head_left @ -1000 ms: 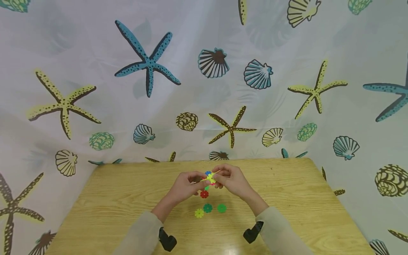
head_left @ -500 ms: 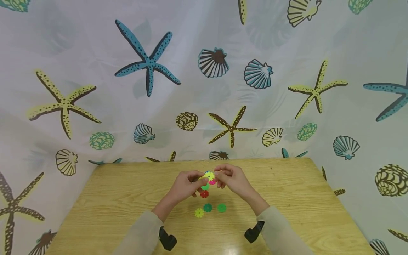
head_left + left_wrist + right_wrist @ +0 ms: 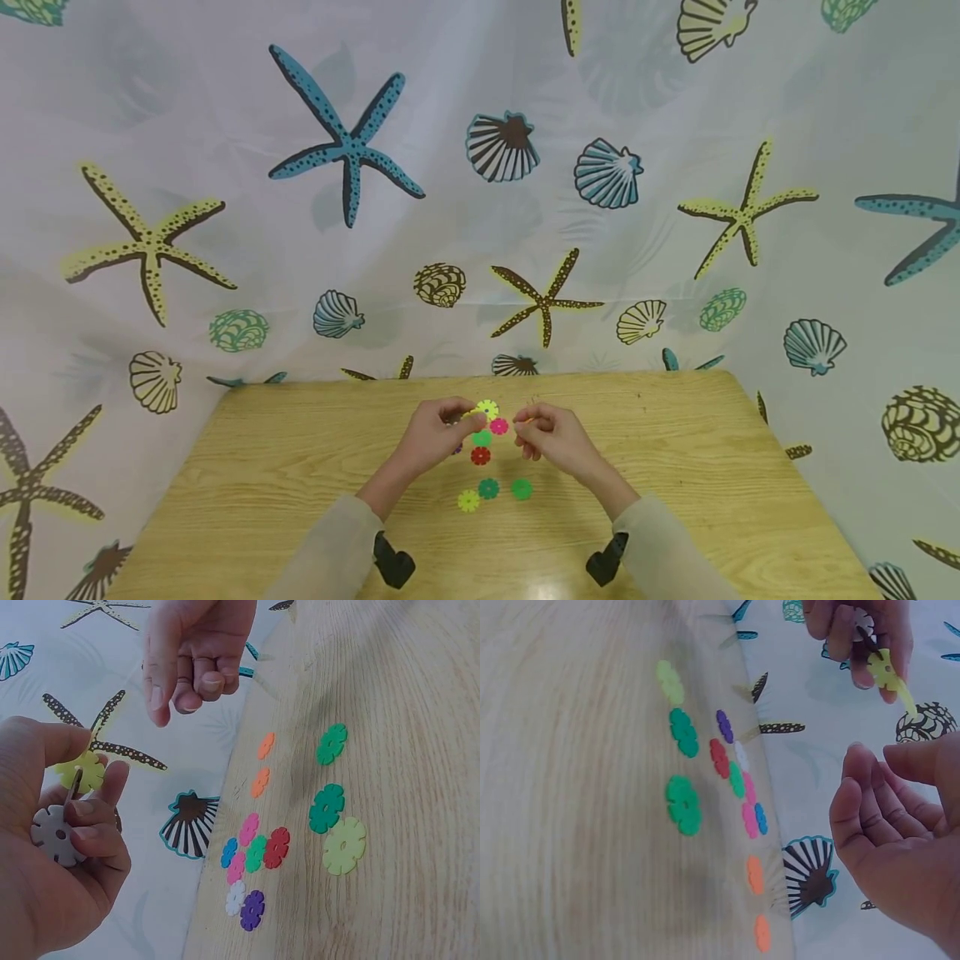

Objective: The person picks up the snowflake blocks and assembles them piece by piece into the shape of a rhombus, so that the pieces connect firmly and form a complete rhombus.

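Observation:
My left hand (image 3: 435, 437) pinches a small chain of notched snowflake discs slotted together. In the left wrist view the chain has a whitish disc (image 3: 49, 846) near the palm, a dark disc (image 3: 73, 787) seen edge-on, and a yellow disc (image 3: 90, 775) by the thumb tip. From the right wrist, a second yellow disc (image 3: 907, 699) shows edge-on, joined to the first and pointing outward. A short gap away, my right hand (image 3: 557, 435) hovers with its fingers loosely bent and nothing between thumb and fingertips (image 3: 857, 754).
Loose discs lie on the wooden table (image 3: 675, 467) beneath the hands: red (image 3: 277, 849), purple (image 3: 253, 910), blue (image 3: 229, 853), pink, white and green, plus two orange ones (image 3: 266, 745). Closer to the body are dark green (image 3: 489, 489), green (image 3: 522, 489) and yellow (image 3: 468, 501) discs. Patterned cloth hangs behind.
The right hand has let go of the outer yellow disc and drawn away to the right. The left hand keeps its grip on the chain, nearly in place.

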Demonstrator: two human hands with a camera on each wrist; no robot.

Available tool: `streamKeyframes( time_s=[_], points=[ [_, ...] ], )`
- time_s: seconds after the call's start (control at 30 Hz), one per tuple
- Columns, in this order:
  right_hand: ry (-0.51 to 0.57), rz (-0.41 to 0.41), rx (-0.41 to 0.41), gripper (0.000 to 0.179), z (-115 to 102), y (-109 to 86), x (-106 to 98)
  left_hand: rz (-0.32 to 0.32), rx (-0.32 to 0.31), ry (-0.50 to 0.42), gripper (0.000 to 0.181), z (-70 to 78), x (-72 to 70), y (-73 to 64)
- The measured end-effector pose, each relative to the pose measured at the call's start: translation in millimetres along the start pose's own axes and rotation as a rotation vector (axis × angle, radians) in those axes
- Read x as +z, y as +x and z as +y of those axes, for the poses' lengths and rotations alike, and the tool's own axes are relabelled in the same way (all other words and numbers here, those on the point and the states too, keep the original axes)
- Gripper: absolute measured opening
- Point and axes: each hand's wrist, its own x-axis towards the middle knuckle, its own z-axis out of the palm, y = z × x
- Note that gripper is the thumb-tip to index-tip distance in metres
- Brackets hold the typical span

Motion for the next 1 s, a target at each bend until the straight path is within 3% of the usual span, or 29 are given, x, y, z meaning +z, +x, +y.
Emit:
streamKeyframes(
  time_s=[0.37,0.7,1.0],
  points=[
    [-0.111,-0.075,0.013,0.025,28.0,-11.1,3.4,0.002,0.005,-0.023,0.038,-2.4,-0.1,1.2],
    [-0.349,-0.111,-0.041,0.023,45.0,-19.9,6.8,0.014,-0.019,-0.026,0.036,-1.8,0.1,-0.2],
    [-0.369,-0.171,-0.025,0.028,53.8,-22.8,9.9,0.005,-0.022,-0.078,0.035,0.6,-0.6,-0.4]
  ],
)
